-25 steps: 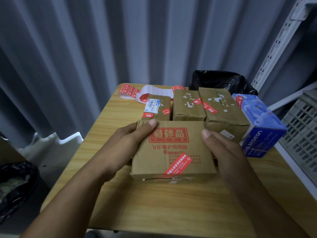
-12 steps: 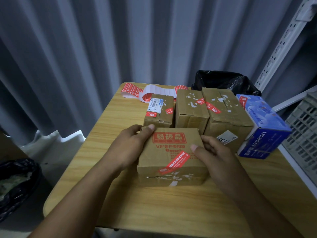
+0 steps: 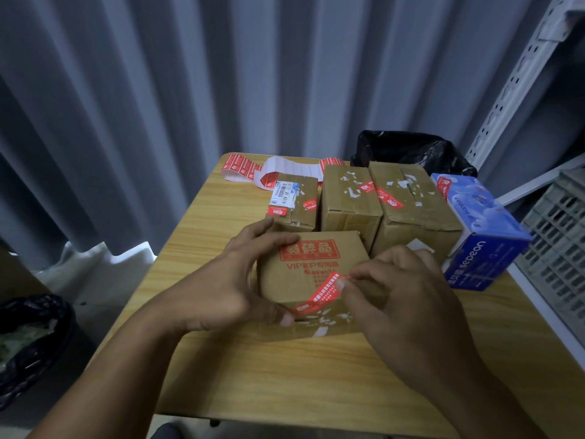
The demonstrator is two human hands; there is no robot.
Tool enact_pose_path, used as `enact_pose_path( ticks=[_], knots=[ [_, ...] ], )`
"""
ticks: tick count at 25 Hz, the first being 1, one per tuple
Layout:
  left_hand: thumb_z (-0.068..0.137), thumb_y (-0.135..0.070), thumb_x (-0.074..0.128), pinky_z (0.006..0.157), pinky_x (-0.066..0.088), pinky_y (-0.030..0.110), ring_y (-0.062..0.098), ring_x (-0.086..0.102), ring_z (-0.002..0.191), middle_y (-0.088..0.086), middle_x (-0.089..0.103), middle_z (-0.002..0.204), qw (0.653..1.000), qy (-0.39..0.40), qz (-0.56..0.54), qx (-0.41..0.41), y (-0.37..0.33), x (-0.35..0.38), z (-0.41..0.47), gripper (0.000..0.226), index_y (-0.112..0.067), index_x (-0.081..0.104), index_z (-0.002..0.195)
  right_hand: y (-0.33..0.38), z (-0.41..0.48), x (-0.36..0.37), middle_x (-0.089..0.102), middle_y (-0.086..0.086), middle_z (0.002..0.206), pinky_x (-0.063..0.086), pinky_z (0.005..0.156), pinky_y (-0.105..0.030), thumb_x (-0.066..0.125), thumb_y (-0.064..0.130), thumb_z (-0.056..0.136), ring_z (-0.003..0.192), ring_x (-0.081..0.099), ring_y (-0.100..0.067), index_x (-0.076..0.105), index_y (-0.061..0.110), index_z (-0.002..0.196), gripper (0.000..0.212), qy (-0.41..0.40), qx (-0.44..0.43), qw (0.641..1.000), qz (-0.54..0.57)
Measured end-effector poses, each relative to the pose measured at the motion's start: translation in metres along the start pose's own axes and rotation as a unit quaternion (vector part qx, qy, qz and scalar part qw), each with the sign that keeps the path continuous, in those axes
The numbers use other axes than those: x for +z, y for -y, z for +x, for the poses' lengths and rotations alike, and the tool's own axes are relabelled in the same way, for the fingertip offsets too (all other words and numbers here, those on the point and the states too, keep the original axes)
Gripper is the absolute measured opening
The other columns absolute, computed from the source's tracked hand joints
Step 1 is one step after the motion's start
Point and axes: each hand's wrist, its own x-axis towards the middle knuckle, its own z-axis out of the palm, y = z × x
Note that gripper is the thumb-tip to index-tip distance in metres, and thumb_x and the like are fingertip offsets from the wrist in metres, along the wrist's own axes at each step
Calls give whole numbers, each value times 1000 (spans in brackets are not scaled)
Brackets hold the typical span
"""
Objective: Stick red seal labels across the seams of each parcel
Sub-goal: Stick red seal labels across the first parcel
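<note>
Plainly, mid-way across the table (image 3: 285,375) the box (image 3: 304,280) sat just before a row of other parcels (image 3: 348,198); it looked light and stiff enough to steady by its edges, as the left hand (image 3: 228,286) did, fingers over the far top corner and thumb curled against the near edge. The right hand (image 3: 402,293) pinched the upper end of the label (image 3: 319,296), a thin, floppy, sticky strip, probably best taken by that free tip. Its long axis ran slantwise across the box top, from the near edge at lower left up toward the right.
</note>
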Motion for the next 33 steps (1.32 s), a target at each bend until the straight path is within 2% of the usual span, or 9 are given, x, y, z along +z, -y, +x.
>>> enact_pose_path(
  ticks=[3,6,10,13,17,24,29,33],
  knots=[
    [45,-53,90,121,29,34,-8,20,145,-32,17,152,1000,-17,4,3,1,2,3,112,-45,42,145,7,-3,-3,53,15,80,48,60,-31,59,53,81,84,48,-10,72,30,77,27,14,3,999,-43],
    [43,-53,90,120,31,32,-9,24,142,-31,21,148,1000,-22,4,5,1,2,3,113,-42,42,146,9,-4,-3,54,15,79,45,57,-28,66,47,80,81,49,-9,71,29,75,19,12,7,999,-51],
    [42,-53,91,119,32,31,-9,27,140,-31,23,146,1000,-23,-2,7,0,3,3,113,-44,43,144,7,1,1,55,15,77,48,59,-29,71,39,81,80,53,-5,67,28,71,16,15,50,999,16],
    [42,-54,91,119,32,31,-7,28,140,-29,24,147,1000,-26,2,5,1,3,3,114,-44,42,144,8,4,5,56,15,76,52,60,-35,75,34,81,77,58,-6,63,28,68,18,15,79,995,64],
    [42,-52,92,120,30,31,-7,27,141,-25,24,149,1000,-27,1,10,2,4,4,114,-43,42,145,8,8,8,57,14,75,53,62,-38,72,32,83,74,58,-5,60,28,66,21,19,106,990,89],
    [42,-54,91,119,31,31,-6,28,140,-26,24,148,1000,-26,5,12,2,3,4,115,-43,41,145,10,6,8,52,12,78,46,62,-32,58,37,89,79,53,-11,52,26,69,23,38,90,990,98],
    [43,-53,92,119,31,29,-8,27,139,-29,24,147,1000,-24,7,12,1,3,3,114,-44,40,145,10,4,7,52,11,77,37,61,-25,58,34,91,76,51,-9,54,25,71,22,36,91,986,132],
    [44,-52,91,119,31,29,-7,29,139,-27,25,148,1000,-22,9,9,0,2,3,114,-44,40,145,7,4,6,54,10,78,39,63,-25,58,34,93,79,54,-10,56,25,74,21,47,94,982,156]
  ],
)
